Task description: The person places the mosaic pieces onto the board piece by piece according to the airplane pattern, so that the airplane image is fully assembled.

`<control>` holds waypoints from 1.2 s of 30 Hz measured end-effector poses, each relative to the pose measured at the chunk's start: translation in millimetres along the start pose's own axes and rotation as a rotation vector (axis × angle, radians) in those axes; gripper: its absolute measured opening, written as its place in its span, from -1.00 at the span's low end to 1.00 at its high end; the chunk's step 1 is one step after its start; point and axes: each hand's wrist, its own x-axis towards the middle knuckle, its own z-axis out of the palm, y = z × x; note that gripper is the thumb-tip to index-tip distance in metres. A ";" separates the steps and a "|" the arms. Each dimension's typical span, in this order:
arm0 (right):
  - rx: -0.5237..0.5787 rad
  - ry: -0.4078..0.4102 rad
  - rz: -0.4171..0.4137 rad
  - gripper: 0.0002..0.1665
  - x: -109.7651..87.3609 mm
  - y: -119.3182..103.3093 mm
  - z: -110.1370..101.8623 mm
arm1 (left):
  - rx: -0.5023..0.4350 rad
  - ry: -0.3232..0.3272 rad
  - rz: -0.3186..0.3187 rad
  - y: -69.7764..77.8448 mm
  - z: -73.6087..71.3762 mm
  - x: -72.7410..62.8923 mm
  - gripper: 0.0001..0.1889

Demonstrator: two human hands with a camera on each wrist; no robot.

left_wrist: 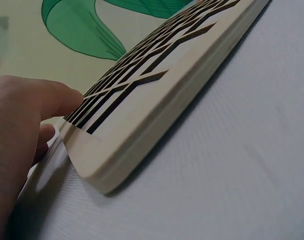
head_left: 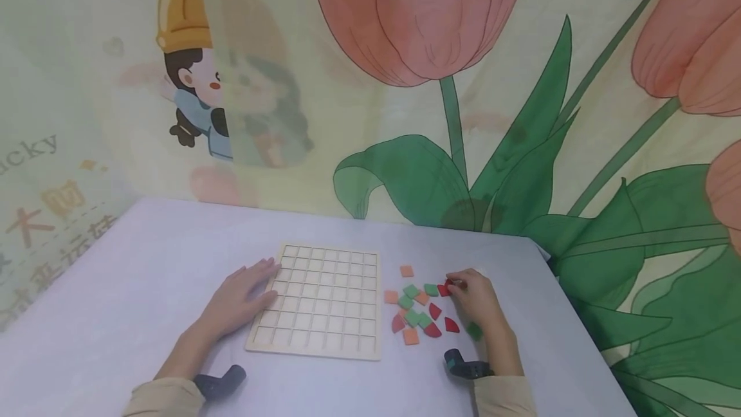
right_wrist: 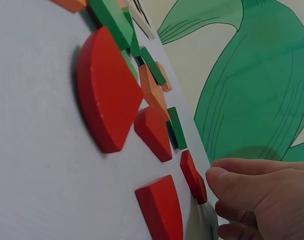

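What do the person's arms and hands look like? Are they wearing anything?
Both hands, the left hand and the right hand, are bare, without gloves. The left sleeve and the right sleeve are beige. Beside each cuff sticks out a dark, bent gadget with a rounded end, one on the left, one on the right.

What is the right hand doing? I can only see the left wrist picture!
Observer: The right hand has its fingertips close by a red piece. I can't tell if it's holding one.
Operator: Where's that?
Observer: In the head view, it's to the right of the board.
Operator: Ooh, is anything else there?
Observer: Yes, green pieces and orange pieces lie on the table too.
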 end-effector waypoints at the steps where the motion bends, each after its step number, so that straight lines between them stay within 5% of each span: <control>1: -0.004 -0.001 0.001 -0.66 0.5 0.5 0.6 | 0.002 -0.003 -0.001 0.3 -0.1 0.6 -0.43; 17: -0.046 0.014 0.014 -0.68 3.9 2.3 2.5 | 0.018 -0.003 0.000 1.7 0.5 9.0 -0.43; 36: -0.056 0.003 0.031 -0.66 1.6 3.5 11.0 | 0.028 0.009 -0.055 8.5 0.9 -0.1 -0.48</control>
